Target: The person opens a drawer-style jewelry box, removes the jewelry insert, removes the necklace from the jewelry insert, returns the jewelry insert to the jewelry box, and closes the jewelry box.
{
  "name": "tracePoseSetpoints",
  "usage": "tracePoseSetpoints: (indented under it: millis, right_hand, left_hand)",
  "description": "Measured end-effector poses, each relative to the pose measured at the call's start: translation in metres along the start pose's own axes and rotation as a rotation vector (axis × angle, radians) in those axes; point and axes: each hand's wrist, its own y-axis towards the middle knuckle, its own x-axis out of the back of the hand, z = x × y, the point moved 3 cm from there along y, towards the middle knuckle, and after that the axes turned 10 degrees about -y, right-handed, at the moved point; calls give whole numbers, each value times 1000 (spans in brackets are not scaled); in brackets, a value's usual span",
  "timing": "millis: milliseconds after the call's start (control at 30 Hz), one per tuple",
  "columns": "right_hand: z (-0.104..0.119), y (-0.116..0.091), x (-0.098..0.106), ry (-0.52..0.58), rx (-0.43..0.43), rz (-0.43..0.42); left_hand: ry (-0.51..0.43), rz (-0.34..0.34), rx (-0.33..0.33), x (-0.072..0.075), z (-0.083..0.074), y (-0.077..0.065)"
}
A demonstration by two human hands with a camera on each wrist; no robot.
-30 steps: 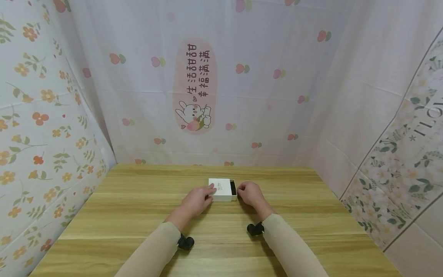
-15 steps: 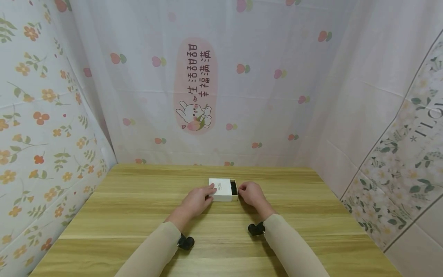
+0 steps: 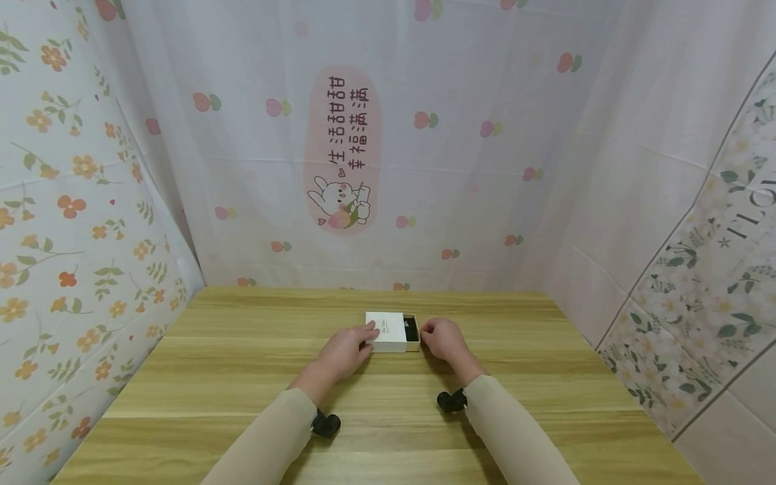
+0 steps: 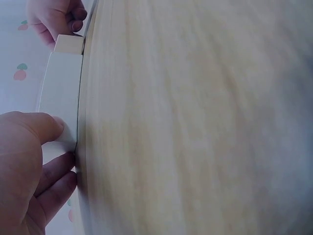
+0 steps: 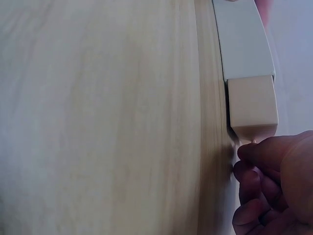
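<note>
A small white drawer box (image 3: 390,335) with fine print on its top lies flat on the table. Its pale inner drawer (image 5: 253,102) sticks out at the right end of the white sleeve (image 4: 63,85), and a dark lining with a small light item shows inside. My left hand (image 3: 343,351) grips the sleeve at its left end, thumb against the front side and a finger over the top. At the drawer's outer end, my right hand (image 3: 444,339) pinches what looks like a small pull tab between thumb and forefinger; its other fingers are curled.
The wood-grain table (image 3: 388,417) runs back to a pale curtain (image 3: 485,222) with fruit prints. Floral cloths hang along the left and right sides. A black wrist camera (image 3: 326,424) sits on each sleeve cuff.
My right hand has shifted slightly to the right, and the drawer has slid further out of the sleeve, baring more of the dark inside. The left hand and sleeve have stayed put.
</note>
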Motion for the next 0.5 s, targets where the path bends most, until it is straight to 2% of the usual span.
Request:
tracePoseSetpoints:
  millis: [500]
  right_hand:
    - [-4,-2,5,-18,4,-2]
  left_hand:
    - [20,5,0,0,0,0]
